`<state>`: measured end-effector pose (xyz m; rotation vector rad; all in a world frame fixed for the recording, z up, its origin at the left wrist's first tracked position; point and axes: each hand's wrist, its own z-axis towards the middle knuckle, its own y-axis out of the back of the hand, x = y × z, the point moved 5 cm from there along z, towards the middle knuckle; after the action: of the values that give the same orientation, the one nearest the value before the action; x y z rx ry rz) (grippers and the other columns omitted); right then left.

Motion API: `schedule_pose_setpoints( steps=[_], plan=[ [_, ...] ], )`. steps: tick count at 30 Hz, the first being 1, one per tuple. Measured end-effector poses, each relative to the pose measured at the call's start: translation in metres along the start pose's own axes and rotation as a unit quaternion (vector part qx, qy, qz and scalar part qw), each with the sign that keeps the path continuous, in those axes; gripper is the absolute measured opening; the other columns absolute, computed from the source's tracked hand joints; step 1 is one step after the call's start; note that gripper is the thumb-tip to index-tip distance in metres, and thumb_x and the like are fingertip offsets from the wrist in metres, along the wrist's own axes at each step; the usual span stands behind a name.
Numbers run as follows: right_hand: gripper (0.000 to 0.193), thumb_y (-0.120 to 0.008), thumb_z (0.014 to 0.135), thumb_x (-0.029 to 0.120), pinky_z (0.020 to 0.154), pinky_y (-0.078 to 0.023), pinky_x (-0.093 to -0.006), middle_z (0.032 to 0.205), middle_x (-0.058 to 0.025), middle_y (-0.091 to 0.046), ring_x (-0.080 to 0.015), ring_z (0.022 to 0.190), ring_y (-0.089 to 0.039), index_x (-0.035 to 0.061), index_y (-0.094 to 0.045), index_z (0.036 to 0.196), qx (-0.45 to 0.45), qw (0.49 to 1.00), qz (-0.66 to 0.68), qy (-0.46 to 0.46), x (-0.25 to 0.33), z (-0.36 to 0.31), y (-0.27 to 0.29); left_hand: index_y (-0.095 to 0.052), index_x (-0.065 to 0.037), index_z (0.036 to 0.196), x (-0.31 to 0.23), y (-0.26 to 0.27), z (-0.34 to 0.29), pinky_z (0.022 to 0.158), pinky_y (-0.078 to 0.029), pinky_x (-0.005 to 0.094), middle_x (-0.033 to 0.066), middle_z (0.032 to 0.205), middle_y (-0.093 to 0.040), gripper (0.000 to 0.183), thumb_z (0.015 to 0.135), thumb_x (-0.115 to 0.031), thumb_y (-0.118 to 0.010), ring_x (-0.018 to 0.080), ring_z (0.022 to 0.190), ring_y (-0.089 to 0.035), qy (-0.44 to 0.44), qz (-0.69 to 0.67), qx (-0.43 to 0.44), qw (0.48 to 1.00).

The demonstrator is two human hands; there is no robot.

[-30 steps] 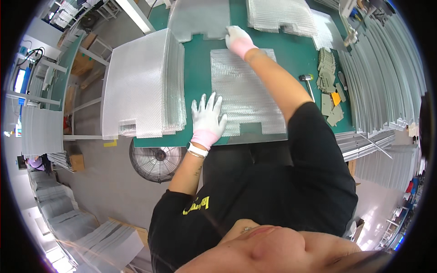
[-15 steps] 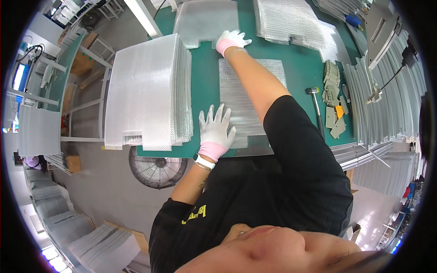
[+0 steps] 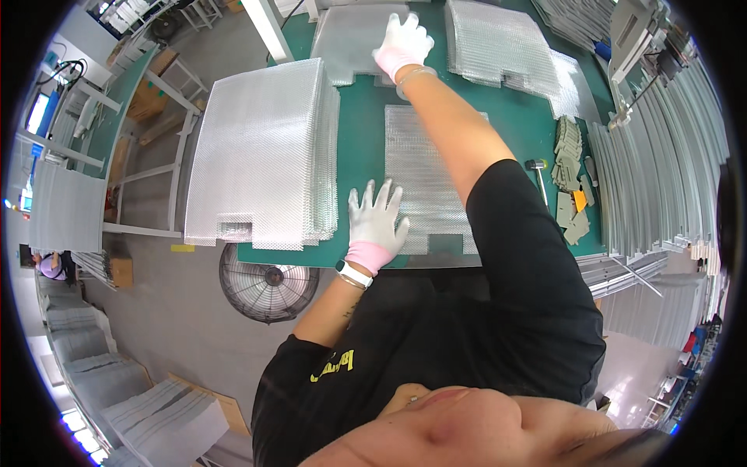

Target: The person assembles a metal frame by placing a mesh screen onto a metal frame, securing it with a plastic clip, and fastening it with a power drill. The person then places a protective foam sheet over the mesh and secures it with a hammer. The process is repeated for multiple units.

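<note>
A silver mesh sheet (image 3: 428, 167) with a notch in its near edge lies on the green table in front of me. My left hand (image 3: 375, 222), in a white glove with a pink cuff, rests flat at the sheet's left edge, fingers spread. My right hand (image 3: 403, 43), gloved alike, reaches out over the right side of a far mesh sheet pile (image 3: 350, 43). Its fingers are loosely bent and apart, and I see nothing held in them. Whether the fingertips touch the sheet is unclear. A tall stack of mesh sheets (image 3: 253, 148) stands to the left.
Another mesh stack (image 3: 502, 43) sits at the back right. A mallet (image 3: 539, 175), flat grey-green pieces (image 3: 568, 152) and an orange piece (image 3: 579, 200) lie on the right. Panels (image 3: 654, 171) line the far right. A round floor fan (image 3: 268, 284) stands below the table's left corner.
My right hand has moved farther away over the far pile, and its fingers have gone from spread to loosely bent. My left hand stays beside the near sheet. The view has shifted slightly.
</note>
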<state>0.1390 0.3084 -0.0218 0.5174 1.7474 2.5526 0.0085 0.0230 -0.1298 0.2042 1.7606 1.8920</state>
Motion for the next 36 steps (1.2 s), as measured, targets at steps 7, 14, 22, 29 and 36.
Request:
schedule_pose_setpoints(
  steps=[7, 14, 22, 29, 36],
  plan=[
    [0.077, -0.073, 0.076, 0.024, 0.101, -0.050, -0.0415, 0.142, -0.0252, -0.044, -0.0391, 0.119, -0.059, 0.0103, -0.044, 0.146, -0.076, 0.928, 0.359, -0.067, -0.019, 0.040, 0.007, -0.049, -0.007, 0.143, -0.001, 0.000, 0.000, 0.117, -0.019, 0.0597, 0.0156, 0.151, -0.042, 0.060, 0.091, -0.036, -0.055, 0.0404, 0.140, -0.036, -0.004, -0.005, -0.003, 1.000],
    [0.054, -0.062, 0.085, 0.004, 0.103, -0.044, -0.0283, 0.131, -0.0121, -0.063, -0.0191, 0.121, -0.058, 0.0051, -0.056, 0.139, -0.032, 0.843, 0.515, 0.154, -0.042, 0.061, 0.035, -0.048, -0.008, 0.143, -0.001, -0.002, -0.002, 0.118, -0.018, 0.0598, 0.0150, 0.152, -0.042, 0.061, 0.091, -0.037, -0.055, 0.0403, 0.141, -0.035, -0.006, -0.005, -0.008, 1.000],
    [0.049, -0.061, 0.089, -0.003, 0.103, -0.045, -0.0293, 0.135, -0.0066, -0.062, -0.0154, 0.120, -0.057, 0.0057, -0.058, 0.137, -0.042, 0.749, 0.652, 0.115, -0.112, -0.011, 0.085, -0.053, -0.011, 0.138, 0.005, -0.007, -0.003, 0.119, -0.017, 0.0575, 0.0147, 0.152, -0.043, 0.058, 0.088, -0.039, -0.061, 0.0388, 0.143, -0.033, 0.003, -0.031, -0.017, 0.999],
    [0.054, -0.061, 0.089, 0.001, 0.088, -0.051, -0.0279, 0.132, -0.0115, -0.061, -0.0149, 0.106, -0.061, 0.0041, -0.051, 0.143, 0.043, 0.724, 0.682, 0.097, -0.123, -0.011, 0.089, -0.053, -0.013, 0.140, 0.011, -0.013, -0.001, 0.121, -0.012, 0.0566, 0.0139, 0.155, -0.039, 0.066, 0.084, -0.046, -0.063, 0.0362, 0.147, -0.028, 0.012, -0.032, 0.008, 0.999],
    [0.048, -0.060, 0.090, -0.003, 0.073, -0.051, -0.0285, 0.107, -0.0060, -0.065, -0.0160, 0.082, -0.061, 0.0083, -0.052, 0.136, 0.068, 0.450, 0.890, 0.000, -0.113, 0.003, 0.089, -0.052, -0.013, 0.141, 0.012, -0.016, -0.002, 0.121, -0.011, 0.0565, 0.0141, 0.156, -0.038, 0.068, 0.082, -0.046, -0.065, 0.0371, 0.147, -0.027, 0.009, -0.032, 0.006, 0.999]
  ],
)
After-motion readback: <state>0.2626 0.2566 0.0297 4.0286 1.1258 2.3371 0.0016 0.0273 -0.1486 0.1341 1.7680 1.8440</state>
